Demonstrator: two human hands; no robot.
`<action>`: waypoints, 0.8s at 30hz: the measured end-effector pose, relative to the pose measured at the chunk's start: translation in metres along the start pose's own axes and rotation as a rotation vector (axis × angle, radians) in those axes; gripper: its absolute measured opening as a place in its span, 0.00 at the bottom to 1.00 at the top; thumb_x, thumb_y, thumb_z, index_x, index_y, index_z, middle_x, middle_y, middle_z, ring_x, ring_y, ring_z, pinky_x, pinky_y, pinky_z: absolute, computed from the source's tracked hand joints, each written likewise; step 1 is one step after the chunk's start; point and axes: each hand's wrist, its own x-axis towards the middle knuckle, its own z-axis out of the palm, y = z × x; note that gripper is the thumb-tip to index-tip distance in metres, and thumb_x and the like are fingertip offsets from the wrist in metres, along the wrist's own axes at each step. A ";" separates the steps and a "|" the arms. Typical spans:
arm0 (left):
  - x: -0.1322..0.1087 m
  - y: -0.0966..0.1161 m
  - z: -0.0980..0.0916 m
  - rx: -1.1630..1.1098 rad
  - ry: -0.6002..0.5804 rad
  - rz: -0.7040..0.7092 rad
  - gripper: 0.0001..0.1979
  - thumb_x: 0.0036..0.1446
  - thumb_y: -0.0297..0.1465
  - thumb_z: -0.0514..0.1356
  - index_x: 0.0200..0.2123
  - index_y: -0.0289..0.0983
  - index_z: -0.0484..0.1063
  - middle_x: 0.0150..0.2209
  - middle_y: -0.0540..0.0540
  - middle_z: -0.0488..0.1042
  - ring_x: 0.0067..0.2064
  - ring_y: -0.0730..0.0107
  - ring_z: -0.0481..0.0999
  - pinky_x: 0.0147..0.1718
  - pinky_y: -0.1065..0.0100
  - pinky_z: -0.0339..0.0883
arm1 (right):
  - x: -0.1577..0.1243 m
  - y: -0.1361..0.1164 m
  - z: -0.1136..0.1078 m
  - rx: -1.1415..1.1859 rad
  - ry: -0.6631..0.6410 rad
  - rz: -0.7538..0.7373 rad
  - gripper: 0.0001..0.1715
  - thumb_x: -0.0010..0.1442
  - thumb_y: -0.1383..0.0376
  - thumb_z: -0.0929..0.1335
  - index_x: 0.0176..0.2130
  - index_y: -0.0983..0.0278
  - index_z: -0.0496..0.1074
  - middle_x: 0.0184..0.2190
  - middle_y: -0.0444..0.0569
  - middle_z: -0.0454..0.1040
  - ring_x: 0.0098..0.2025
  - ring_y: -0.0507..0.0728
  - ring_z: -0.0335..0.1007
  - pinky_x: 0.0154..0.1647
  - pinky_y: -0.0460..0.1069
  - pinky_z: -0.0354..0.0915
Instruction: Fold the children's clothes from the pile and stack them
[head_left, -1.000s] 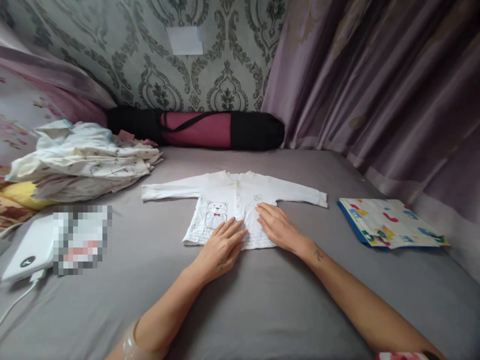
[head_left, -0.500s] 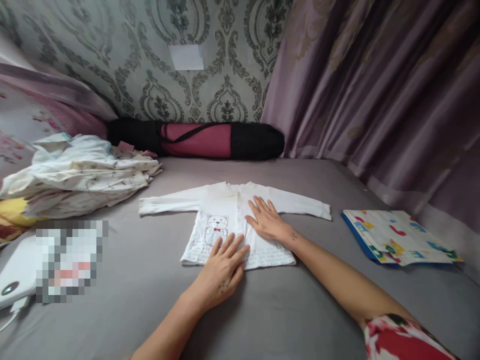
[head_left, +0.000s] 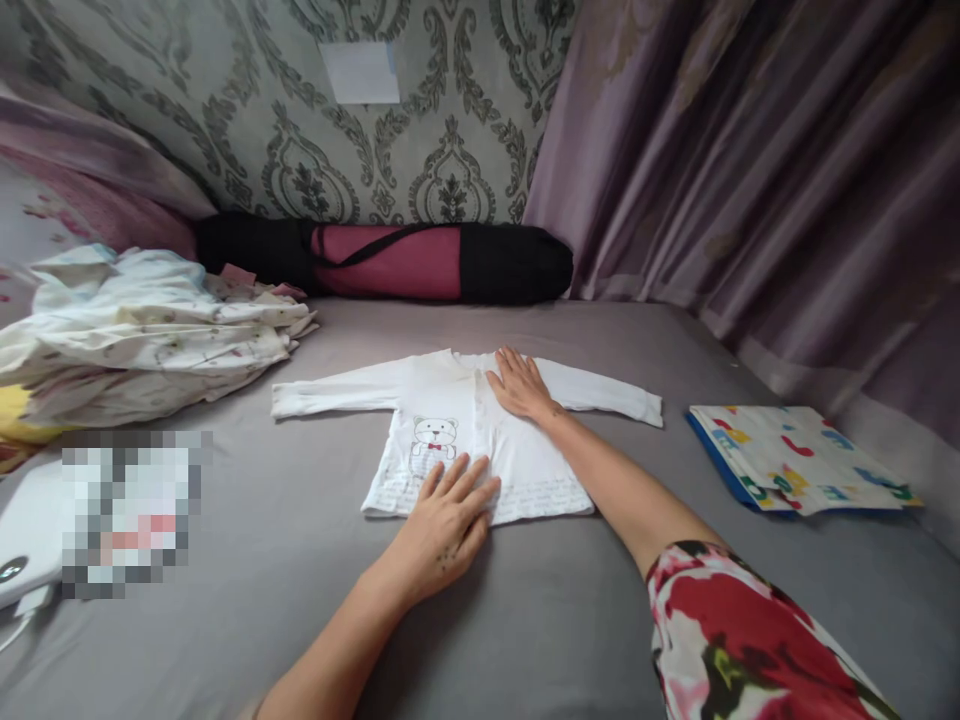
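Note:
A small white long-sleeved shirt [head_left: 439, 390] lies spread flat on the grey bed sheet [head_left: 247, 620], both sleeves stretched out sideways. A bear with a red bow tie is printed on its left half, and lines of script run along the hem. My left hand [head_left: 450, 515] rests with fingers spread on the hem, just below the bear and partly over it. Higher up, near the neckline on the shirt's right side, my right hand [head_left: 521, 385] lies flat with its fingers extended. Neither hand grasps the cloth.
At the left are a heap of crumpled clothes [head_left: 150, 330] and a white power bank [head_left: 45, 520] with a cable, beside a blurred-out item. A black and maroon bag [head_left: 390, 262] lies along the wall. A folded colourful-print item [head_left: 802, 450] sits at the right, near purple curtains [head_left: 637, 150].
My right hand has slid up the shirt from the chest toward the neckline. My left hand has stayed on the hem. The camera view has tilted down slightly.

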 end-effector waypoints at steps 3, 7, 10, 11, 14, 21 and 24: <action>-0.001 0.000 0.000 -0.017 0.013 0.012 0.22 0.65 0.33 0.48 0.61 0.45 0.61 0.66 0.45 0.54 0.68 0.54 0.47 0.63 0.44 0.44 | -0.013 0.001 -0.011 0.054 -0.072 -0.120 0.38 0.67 0.52 0.48 0.68 0.69 0.45 0.70 0.55 0.38 0.70 0.58 0.28 0.67 0.58 0.29; -0.002 0.000 0.000 -0.032 0.013 0.010 0.22 0.65 0.34 0.48 0.61 0.44 0.60 0.66 0.44 0.54 0.68 0.55 0.47 0.63 0.44 0.43 | -0.051 0.003 -0.020 0.035 -0.142 -0.286 0.37 0.67 0.51 0.50 0.68 0.67 0.43 0.70 0.52 0.37 0.70 0.57 0.27 0.68 0.57 0.28; -0.002 0.000 0.000 -0.049 0.018 0.003 0.24 0.65 0.34 0.48 0.63 0.41 0.56 0.66 0.43 0.54 0.68 0.55 0.47 0.63 0.44 0.42 | -0.084 0.003 -0.019 -0.011 -0.153 -0.352 0.37 0.67 0.51 0.51 0.68 0.66 0.44 0.70 0.50 0.38 0.70 0.57 0.28 0.68 0.56 0.29; -0.002 0.001 0.000 -0.052 0.019 0.001 0.24 0.64 0.34 0.48 0.63 0.41 0.56 0.66 0.42 0.54 0.68 0.55 0.47 0.63 0.45 0.42 | -0.094 0.002 -0.018 -0.020 -0.150 -0.361 0.37 0.67 0.51 0.51 0.68 0.66 0.45 0.70 0.50 0.38 0.70 0.57 0.28 0.68 0.56 0.30; -0.003 0.001 0.000 -0.045 0.011 -0.001 0.24 0.65 0.35 0.47 0.63 0.40 0.56 0.66 0.42 0.54 0.68 0.56 0.46 0.63 0.45 0.42 | -0.119 -0.002 -0.017 -0.033 -0.144 -0.376 0.37 0.68 0.52 0.51 0.68 0.68 0.45 0.69 0.53 0.38 0.70 0.57 0.29 0.68 0.56 0.31; -0.004 0.000 0.000 -0.025 0.003 -0.010 0.25 0.65 0.36 0.46 0.64 0.38 0.55 0.67 0.41 0.52 0.68 0.57 0.46 0.64 0.47 0.41 | -0.155 -0.014 -0.021 -0.024 -0.189 -0.411 0.35 0.68 0.53 0.52 0.68 0.65 0.43 0.70 0.52 0.35 0.70 0.58 0.28 0.68 0.59 0.30; -0.004 0.000 0.000 -0.020 0.000 -0.010 0.25 0.65 0.37 0.46 0.64 0.38 0.54 0.67 0.42 0.52 0.68 0.57 0.46 0.64 0.48 0.41 | -0.171 -0.020 -0.024 -0.010 -0.217 -0.419 0.35 0.69 0.54 0.52 0.69 0.63 0.41 0.70 0.52 0.35 0.70 0.58 0.27 0.68 0.59 0.29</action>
